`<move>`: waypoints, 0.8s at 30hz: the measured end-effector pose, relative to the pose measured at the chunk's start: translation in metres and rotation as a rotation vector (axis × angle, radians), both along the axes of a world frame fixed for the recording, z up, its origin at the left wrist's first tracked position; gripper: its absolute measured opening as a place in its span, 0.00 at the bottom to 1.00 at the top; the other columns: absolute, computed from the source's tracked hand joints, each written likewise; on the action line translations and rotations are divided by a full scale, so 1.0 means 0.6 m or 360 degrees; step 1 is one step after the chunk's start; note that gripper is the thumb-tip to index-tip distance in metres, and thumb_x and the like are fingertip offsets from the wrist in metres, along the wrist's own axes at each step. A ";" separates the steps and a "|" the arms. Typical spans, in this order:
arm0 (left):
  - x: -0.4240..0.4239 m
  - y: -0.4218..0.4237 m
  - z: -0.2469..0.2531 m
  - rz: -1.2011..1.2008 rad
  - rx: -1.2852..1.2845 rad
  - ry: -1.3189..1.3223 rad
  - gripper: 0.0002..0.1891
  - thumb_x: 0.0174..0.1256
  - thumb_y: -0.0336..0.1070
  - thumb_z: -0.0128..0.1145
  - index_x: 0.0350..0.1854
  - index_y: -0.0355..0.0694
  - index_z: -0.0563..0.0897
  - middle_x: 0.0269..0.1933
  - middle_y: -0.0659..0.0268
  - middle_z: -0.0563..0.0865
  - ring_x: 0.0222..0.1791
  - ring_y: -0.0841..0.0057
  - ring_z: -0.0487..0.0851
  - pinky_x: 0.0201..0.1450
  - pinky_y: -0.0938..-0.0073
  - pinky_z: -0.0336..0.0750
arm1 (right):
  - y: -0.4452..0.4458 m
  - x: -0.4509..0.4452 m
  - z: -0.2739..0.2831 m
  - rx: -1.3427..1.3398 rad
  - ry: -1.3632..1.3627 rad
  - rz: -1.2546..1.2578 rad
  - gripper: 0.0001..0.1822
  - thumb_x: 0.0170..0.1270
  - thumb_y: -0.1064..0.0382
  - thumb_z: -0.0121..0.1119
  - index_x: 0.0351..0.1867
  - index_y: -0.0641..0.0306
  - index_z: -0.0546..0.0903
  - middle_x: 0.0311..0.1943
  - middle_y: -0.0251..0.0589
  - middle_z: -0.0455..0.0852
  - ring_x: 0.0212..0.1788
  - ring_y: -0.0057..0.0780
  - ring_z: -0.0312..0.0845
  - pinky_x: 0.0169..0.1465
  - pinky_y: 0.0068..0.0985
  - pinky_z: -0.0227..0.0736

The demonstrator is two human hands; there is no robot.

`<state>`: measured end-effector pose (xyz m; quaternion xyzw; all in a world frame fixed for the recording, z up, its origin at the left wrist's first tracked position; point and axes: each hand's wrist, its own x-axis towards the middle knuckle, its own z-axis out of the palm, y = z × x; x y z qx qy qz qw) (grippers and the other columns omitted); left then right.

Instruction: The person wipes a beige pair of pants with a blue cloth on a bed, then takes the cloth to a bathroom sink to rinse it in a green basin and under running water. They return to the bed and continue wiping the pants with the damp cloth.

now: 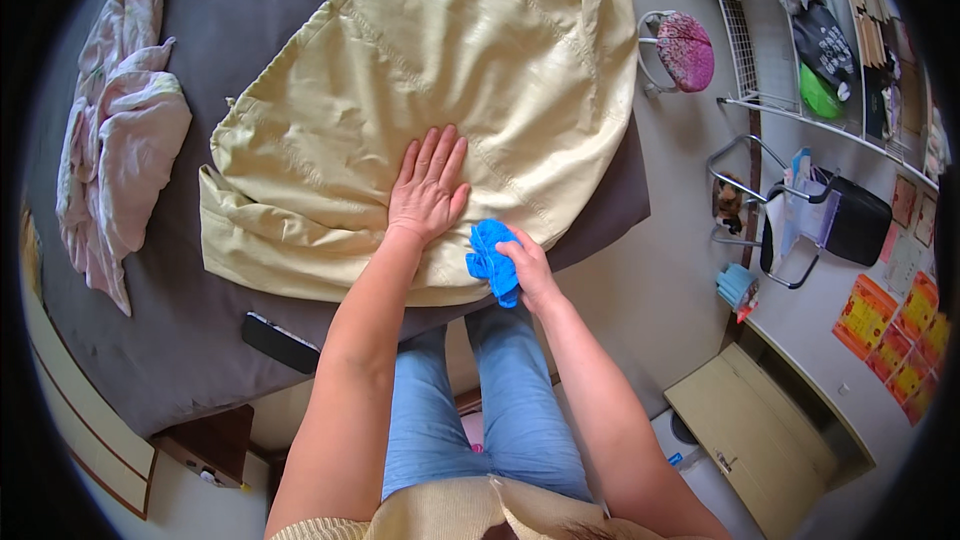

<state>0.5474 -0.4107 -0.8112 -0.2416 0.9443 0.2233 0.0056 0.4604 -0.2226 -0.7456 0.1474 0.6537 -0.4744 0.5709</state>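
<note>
A large pale-yellow, glossy cover with stitched seams and a gathered edge (480, 52) lies spread on a bed with a dark grey sheet (217, 15). My left hand (429, 191) rests flat on the cover, palm down, fingers apart, holding nothing. To its lower right, my right hand (529, 262) grips a crumpled bright blue cloth (493, 259) over the cover's near edge. Part of the cloth is hidden by my fingers. The cover's left end is folded into wrinkles.
A pink patterned cloth (135, 142) and a dark phone (280, 343) lie on the bed at the left. On the right stand a pink-seated stool (684, 52), a metal-framed chair (859, 221), a white wire rack (810, 116) and a beige cabinet (750, 442).
</note>
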 end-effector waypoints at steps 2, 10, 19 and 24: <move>-0.002 -0.003 0.004 0.0013 -0.0007 -0.0034 0.42 0.67 0.57 0.52 0.80 0.42 0.57 0.82 0.61 0.54 0.83 0.62 0.48 0.82 0.54 0.39 | 0.003 -0.007 -0.002 -0.0042 -0.0080 -0.0016 0.25 0.65 0.62 0.60 0.64 0.65 0.76 0.52 0.40 0.84 0.52 0.26 0.81 0.57 0.24 0.75; 0.063 0.103 0.108 0.0340 0.0077 -0.0224 0.44 0.64 0.57 0.57 0.79 0.38 0.60 0.82 0.50 0.52 0.83 0.54 0.46 0.82 0.51 0.38 | 0.006 -0.085 0.053 -0.0444 -0.0593 -0.0063 0.29 0.63 0.62 0.58 0.67 0.65 0.71 0.52 0.48 0.84 0.51 0.41 0.85 0.56 0.42 0.82; 0.107 0.188 0.118 0.0711 0.0095 -0.0220 0.46 0.63 0.57 0.60 0.78 0.33 0.59 0.80 0.45 0.53 0.82 0.51 0.47 0.81 0.49 0.41 | -0.143 -0.119 0.011 -0.0430 0.0186 0.1466 0.26 0.63 0.60 0.65 0.62 0.67 0.78 0.53 0.42 0.85 0.53 0.26 0.80 0.56 0.26 0.76; 0.112 0.182 0.083 0.0883 0.0234 -0.0377 0.52 0.60 0.59 0.62 0.78 0.29 0.54 0.81 0.46 0.50 0.82 0.50 0.45 0.81 0.50 0.39 | -0.271 -0.127 -0.056 -0.0321 0.0233 0.1854 0.21 0.58 0.58 0.69 0.49 0.71 0.85 0.34 0.39 0.89 0.34 0.24 0.84 0.39 0.28 0.80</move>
